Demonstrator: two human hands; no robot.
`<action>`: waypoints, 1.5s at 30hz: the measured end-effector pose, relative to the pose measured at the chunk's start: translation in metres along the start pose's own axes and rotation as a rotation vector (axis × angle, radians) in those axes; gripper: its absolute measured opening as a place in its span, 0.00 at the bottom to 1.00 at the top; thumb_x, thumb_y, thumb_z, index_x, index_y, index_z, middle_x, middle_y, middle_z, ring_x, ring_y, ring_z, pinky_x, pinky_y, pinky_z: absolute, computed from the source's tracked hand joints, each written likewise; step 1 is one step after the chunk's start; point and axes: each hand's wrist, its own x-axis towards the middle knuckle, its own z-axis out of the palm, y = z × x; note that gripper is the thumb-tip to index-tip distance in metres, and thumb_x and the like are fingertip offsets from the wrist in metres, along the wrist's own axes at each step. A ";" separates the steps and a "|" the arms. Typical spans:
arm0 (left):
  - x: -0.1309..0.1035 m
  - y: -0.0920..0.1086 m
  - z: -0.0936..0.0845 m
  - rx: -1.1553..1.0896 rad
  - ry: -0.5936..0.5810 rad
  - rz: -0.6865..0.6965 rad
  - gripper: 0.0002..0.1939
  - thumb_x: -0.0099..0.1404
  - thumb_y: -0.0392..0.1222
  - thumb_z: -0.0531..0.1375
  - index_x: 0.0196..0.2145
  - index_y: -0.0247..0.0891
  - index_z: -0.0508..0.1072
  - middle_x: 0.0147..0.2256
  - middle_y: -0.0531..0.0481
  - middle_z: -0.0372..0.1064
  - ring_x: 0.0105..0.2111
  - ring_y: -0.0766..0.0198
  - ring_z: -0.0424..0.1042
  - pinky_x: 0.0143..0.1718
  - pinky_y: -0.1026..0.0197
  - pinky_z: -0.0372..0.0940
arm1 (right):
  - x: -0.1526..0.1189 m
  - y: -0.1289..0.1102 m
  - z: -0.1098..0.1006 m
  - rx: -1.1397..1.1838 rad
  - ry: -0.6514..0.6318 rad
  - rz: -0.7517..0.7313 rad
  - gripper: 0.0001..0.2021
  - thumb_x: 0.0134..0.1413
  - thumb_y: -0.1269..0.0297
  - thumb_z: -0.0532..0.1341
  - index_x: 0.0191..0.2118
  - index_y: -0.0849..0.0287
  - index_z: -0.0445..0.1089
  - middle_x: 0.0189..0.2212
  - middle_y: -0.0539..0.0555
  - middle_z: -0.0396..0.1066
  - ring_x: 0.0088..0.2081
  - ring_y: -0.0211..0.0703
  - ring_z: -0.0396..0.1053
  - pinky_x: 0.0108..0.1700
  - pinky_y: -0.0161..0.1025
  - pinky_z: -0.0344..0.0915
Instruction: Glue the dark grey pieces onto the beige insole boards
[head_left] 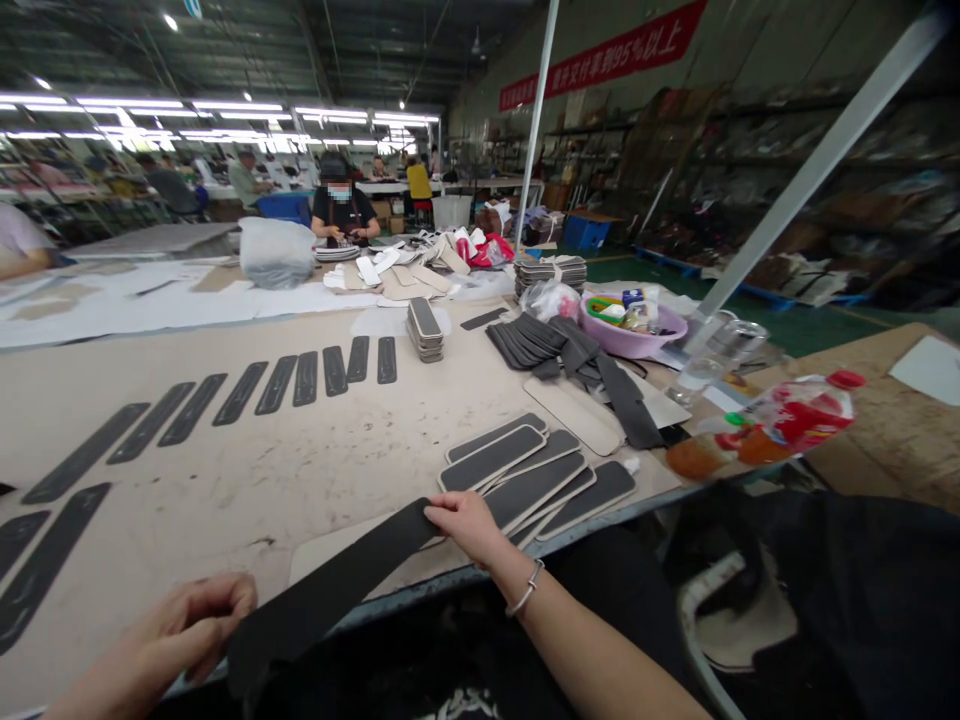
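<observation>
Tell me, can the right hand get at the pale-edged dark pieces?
Probably yes: the right hand is beside the pale-edged dark pieces, nothing visible blocking them, though its fingers pinch the dark strip and may need freeing first.

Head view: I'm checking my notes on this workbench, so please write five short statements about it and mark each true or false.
1. The right hand holds one end of the dark strip. True.
2. The bracelet is on the left wrist. False: it is on the right.
3. The pale-edged pieces overlap. True.
4. The basin stands empty. False: several items are in it.
5. The small stack stands beyond the pale-edged pieces. True.
</observation>
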 end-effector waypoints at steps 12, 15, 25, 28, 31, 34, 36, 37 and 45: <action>0.075 -0.005 0.027 -0.014 0.061 -0.130 0.10 0.42 0.49 0.52 0.16 0.40 0.59 0.13 0.56 0.54 0.16 0.68 0.52 0.18 0.66 0.44 | 0.003 0.007 -0.010 -0.961 0.115 -0.152 0.08 0.51 0.66 0.58 0.28 0.57 0.75 0.28 0.53 0.75 0.33 0.42 0.70 0.36 0.33 0.57; 0.088 -0.006 0.030 0.009 0.092 -0.137 0.08 0.41 0.46 0.51 0.14 0.39 0.59 0.14 0.55 0.54 0.16 0.68 0.54 0.17 0.66 0.45 | 0.010 0.009 -0.008 -0.969 0.165 -0.113 0.07 0.51 0.66 0.60 0.37 0.59 0.73 0.30 0.54 0.75 0.34 0.42 0.70 0.37 0.34 0.58; 0.100 -0.019 0.032 0.027 0.147 -0.117 0.10 0.46 0.44 0.50 0.13 0.38 0.60 0.14 0.53 0.59 0.17 0.66 0.59 0.20 0.65 0.52 | 0.018 0.018 -0.010 -0.901 0.208 -0.080 0.06 0.45 0.65 0.64 0.25 0.57 0.65 0.22 0.48 0.69 0.27 0.38 0.66 0.31 0.32 0.55; 0.097 -0.021 0.033 0.012 0.155 -0.102 0.11 0.48 0.47 0.51 0.15 0.38 0.62 0.15 0.53 0.62 0.18 0.65 0.62 0.21 0.64 0.55 | 0.017 0.018 -0.010 -0.867 0.187 -0.085 0.07 0.44 0.66 0.63 0.24 0.57 0.64 0.20 0.46 0.68 0.26 0.37 0.65 0.31 0.32 0.55; 0.095 -0.025 0.037 0.010 0.158 -0.092 0.12 0.48 0.49 0.54 0.18 0.38 0.64 0.14 0.55 0.60 0.18 0.66 0.61 0.22 0.65 0.55 | 0.017 0.019 -0.011 -0.870 0.175 -0.083 0.06 0.44 0.66 0.62 0.24 0.56 0.63 0.20 0.46 0.67 0.25 0.37 0.65 0.30 0.32 0.55; 0.095 -0.030 0.040 0.046 0.187 -0.089 0.11 0.49 0.49 0.55 0.20 0.38 0.65 0.15 0.57 0.59 0.19 0.66 0.61 0.22 0.66 0.55 | 0.017 0.020 -0.012 -0.876 0.161 -0.084 0.07 0.44 0.66 0.62 0.23 0.56 0.62 0.19 0.45 0.67 0.25 0.37 0.65 0.29 0.32 0.55; 0.096 -0.032 0.041 0.095 0.214 -0.083 0.10 0.50 0.47 0.55 0.21 0.38 0.66 0.16 0.56 0.61 0.20 0.66 0.62 0.23 0.65 0.55 | 0.017 0.021 -0.012 -0.874 0.147 -0.086 0.07 0.44 0.66 0.62 0.23 0.56 0.61 0.19 0.45 0.66 0.24 0.36 0.65 0.29 0.32 0.54; 0.096 -0.032 0.041 0.124 0.226 -0.079 0.09 0.51 0.46 0.55 0.21 0.38 0.67 0.17 0.55 0.62 0.21 0.66 0.63 0.24 0.65 0.55 | 0.017 0.021 -0.012 -0.874 0.143 -0.088 0.07 0.44 0.66 0.61 0.24 0.56 0.62 0.19 0.45 0.66 0.24 0.36 0.65 0.29 0.32 0.54; 0.093 -0.023 0.045 0.366 0.313 -0.033 0.12 0.60 0.44 0.51 0.28 0.37 0.72 0.30 0.46 0.73 0.33 0.59 0.70 0.34 0.62 0.57 | 0.017 0.021 -0.012 -0.902 0.147 -0.072 0.06 0.44 0.65 0.62 0.24 0.56 0.62 0.19 0.44 0.66 0.25 0.36 0.64 0.29 0.31 0.53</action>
